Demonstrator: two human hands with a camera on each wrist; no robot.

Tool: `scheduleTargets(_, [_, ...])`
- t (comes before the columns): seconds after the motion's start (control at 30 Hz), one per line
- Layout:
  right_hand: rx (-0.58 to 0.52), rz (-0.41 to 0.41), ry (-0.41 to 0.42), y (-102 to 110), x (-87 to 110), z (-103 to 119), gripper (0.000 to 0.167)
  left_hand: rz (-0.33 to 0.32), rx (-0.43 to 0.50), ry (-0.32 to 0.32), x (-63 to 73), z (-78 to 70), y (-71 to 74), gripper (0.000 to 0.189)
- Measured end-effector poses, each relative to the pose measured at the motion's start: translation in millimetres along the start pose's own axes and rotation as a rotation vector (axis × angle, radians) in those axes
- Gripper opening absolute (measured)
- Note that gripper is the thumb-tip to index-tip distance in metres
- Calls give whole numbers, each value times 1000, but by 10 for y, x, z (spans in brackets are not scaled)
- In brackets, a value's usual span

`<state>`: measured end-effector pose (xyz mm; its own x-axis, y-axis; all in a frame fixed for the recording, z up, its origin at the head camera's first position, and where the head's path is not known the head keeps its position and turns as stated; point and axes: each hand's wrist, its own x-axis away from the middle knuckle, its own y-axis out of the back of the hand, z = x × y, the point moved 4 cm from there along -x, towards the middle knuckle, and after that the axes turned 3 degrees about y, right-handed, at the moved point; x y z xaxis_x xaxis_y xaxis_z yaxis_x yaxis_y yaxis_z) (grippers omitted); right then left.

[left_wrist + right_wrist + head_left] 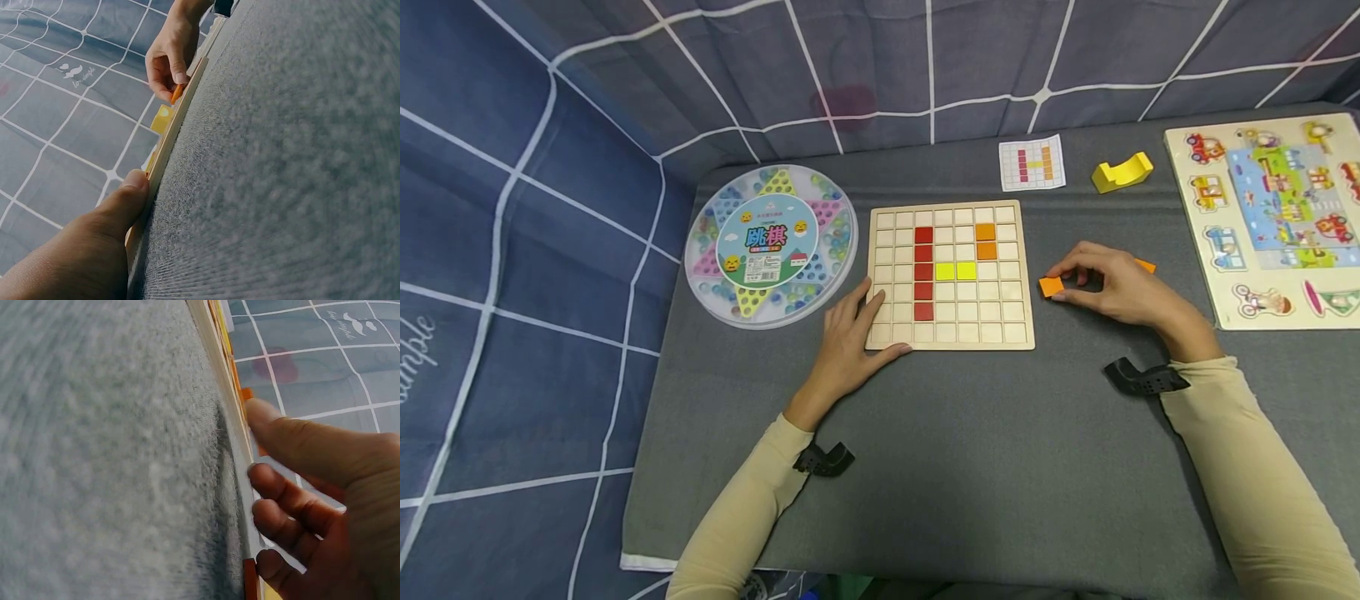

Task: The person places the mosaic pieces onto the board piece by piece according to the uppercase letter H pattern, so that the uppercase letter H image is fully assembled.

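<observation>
A wooden grid board (951, 335) lies on the grey cloth. It bears a column of red tiles (922, 272), two yellow tiles (955, 271) side by side and two orange tiles (985, 242) one above the other. My left hand (847, 346) rests at the board's lower left corner with fingers spread, its thumb along the front edge. To the right of the board, my right hand (1112, 287) pinches an orange square tile (1051, 287) between thumb and fingers. Another orange tile (1145, 265) lies partly hidden behind that hand.
Behind the board lies a printed pattern card (1032, 162), with a yellow arched block (1122, 172) to its right. A round Chinese checkers set (846, 250) sits at the left. At the far right lies a wooden picture puzzle (1221, 300). A checked curtain (880, 67) hangs behind.
</observation>
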<state>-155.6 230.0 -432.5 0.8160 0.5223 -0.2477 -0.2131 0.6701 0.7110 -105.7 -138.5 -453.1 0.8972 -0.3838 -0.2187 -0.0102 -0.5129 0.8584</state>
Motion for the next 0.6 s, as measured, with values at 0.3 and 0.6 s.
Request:
scheduleTargets(0.3, [54, -63, -1, -59, -254, 147, 31, -6, -6, 5, 8, 15, 12, 94])
scheduleTargets(0.6, [14, -68, 32, -277, -603, 239, 26, 5, -7, 5, 4, -1, -3, 92])
